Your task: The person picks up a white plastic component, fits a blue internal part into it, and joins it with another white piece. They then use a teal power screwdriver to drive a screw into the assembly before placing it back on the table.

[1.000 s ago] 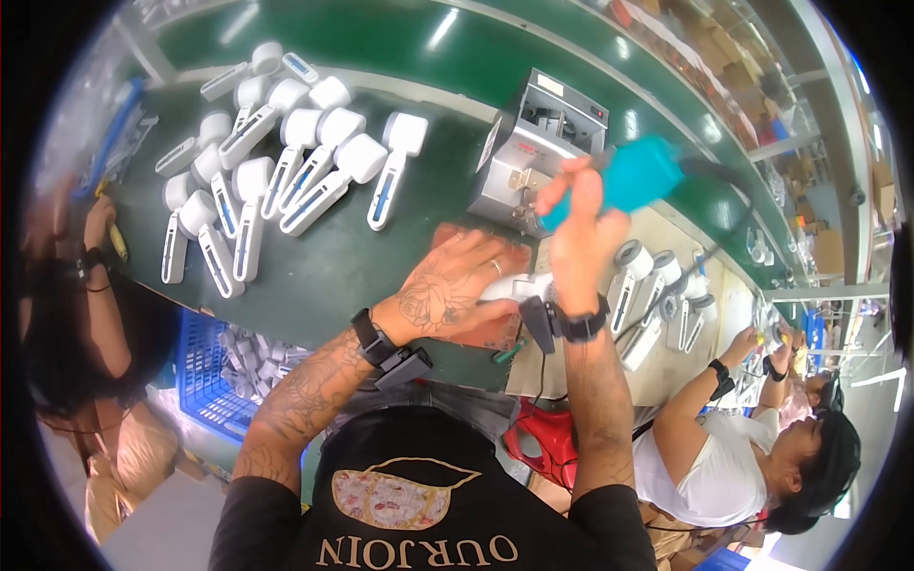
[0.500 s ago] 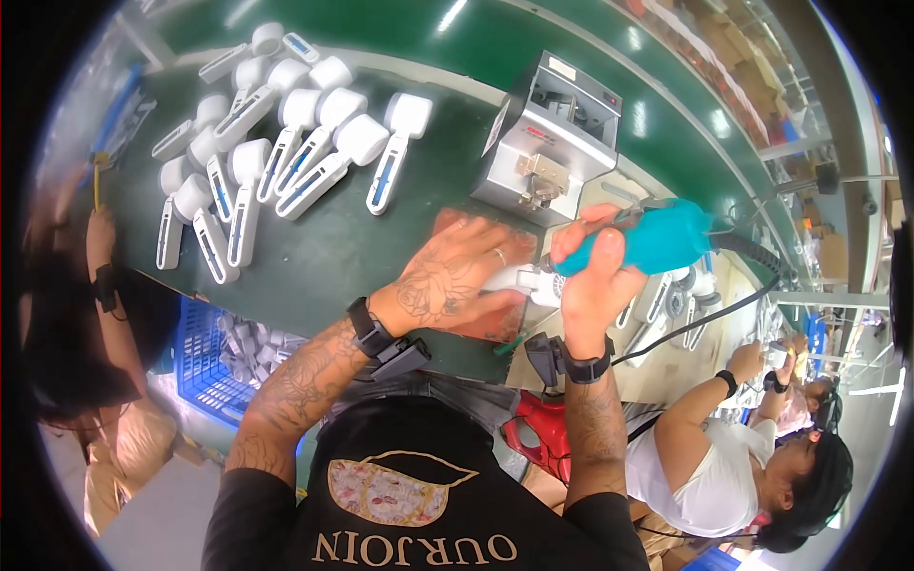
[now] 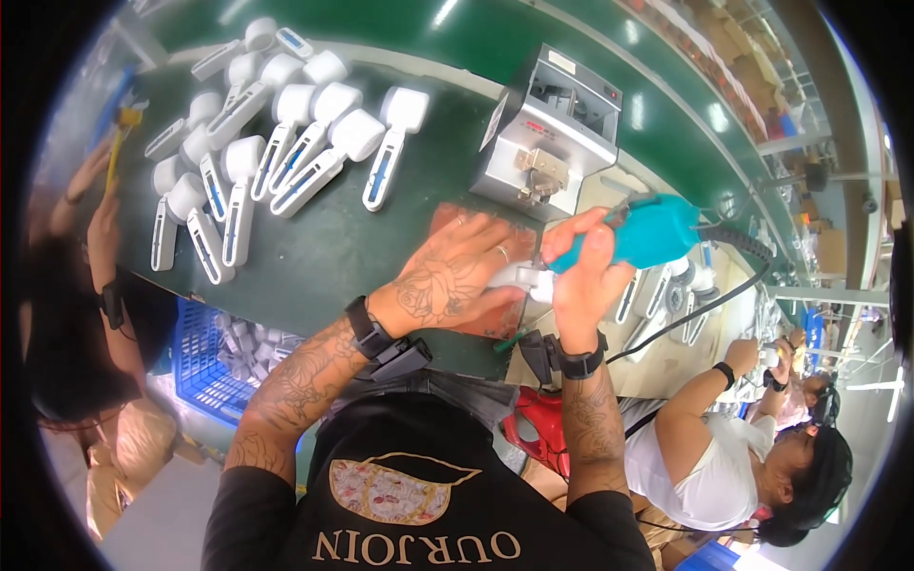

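Note:
My left hand (image 3: 447, 278) lies over a white handheld fan (image 3: 541, 285), its fingers and thumb closed around the handle and hiding most of it. Under it is a reddish-brown mat (image 3: 522, 244) on the green bench. In my right hand (image 3: 583, 293) is a teal corded electric screwdriver (image 3: 657, 232), held nearly level just above the fan's head. The right fingers hide the tool's tip, so I cannot tell whether it touches the fan.
Several white fans (image 3: 249, 152) lie heaped at the left. A grey metal machine (image 3: 547, 133) stands beyond my hands. More fan parts (image 3: 681, 300) lie on a pale board at right, crossed by a black cord (image 3: 666, 333). A blue basket (image 3: 205, 385) holds small parts. Co-workers sit on both sides.
My right hand and the screwdriver have shifted slightly left. My left hand stays on the fan. At far left, a co-worker's hands have moved with a yellow-handled tool.

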Motion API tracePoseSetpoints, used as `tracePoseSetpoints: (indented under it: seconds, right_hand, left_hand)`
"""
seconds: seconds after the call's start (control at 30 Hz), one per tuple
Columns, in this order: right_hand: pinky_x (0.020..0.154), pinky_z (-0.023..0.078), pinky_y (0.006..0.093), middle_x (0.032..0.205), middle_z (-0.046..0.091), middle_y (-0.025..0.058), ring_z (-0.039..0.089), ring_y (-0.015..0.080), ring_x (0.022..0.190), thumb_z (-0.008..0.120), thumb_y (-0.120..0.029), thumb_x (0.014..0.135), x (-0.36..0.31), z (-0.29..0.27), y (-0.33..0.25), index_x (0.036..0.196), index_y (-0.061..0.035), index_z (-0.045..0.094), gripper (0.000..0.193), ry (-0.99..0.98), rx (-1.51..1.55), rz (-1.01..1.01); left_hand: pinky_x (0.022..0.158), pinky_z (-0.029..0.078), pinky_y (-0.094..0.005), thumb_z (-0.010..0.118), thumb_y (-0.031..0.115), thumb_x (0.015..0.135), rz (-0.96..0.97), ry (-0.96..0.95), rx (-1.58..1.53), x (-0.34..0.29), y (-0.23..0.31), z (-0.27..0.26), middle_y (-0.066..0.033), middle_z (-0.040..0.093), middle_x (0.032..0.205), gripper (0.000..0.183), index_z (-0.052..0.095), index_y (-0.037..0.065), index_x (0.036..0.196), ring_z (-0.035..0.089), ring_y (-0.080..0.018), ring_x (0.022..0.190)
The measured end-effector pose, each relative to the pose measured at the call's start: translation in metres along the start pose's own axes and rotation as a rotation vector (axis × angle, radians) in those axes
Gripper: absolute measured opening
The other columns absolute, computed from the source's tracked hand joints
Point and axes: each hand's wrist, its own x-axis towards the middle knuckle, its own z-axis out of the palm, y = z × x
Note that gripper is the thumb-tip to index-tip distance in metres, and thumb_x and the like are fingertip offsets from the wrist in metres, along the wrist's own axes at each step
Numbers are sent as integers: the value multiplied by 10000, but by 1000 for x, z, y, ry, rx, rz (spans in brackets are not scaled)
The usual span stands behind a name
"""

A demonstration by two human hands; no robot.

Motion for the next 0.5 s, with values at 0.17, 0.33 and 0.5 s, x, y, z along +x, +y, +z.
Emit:
tracePoseSetpoints:
  seconds: [0.17,0.33,0.5]
  right_hand:
    - [592,469,326,707,548,70,551,184,616,537,-355,1053,10,3,-15,1065,20,546,375,59,-42,44]
    - [603,467,295,719,565,53,575,162,637,520,-339,1063,59,28,-18,1102,24,570,369,124,-112,-115]
    - [592,470,294,734,602,59,599,151,647,543,-314,1054,73,24,10,1038,-3,584,314,72,-114,-176]
  left_hand:
    - [979,451,-447,712,358,880,6,27,-40,1,1,-1,-138,595,1198,446,639,60,1203,552,-350,1095]
    - [963,458,-441,685,325,893,18,41,-35,-1,1,-6,-140,599,1171,394,653,72,1194,554,-344,1071]
    - [966,448,-431,637,288,901,43,-12,4,-2,0,-4,-142,596,1133,495,568,23,1313,549,-328,1076]
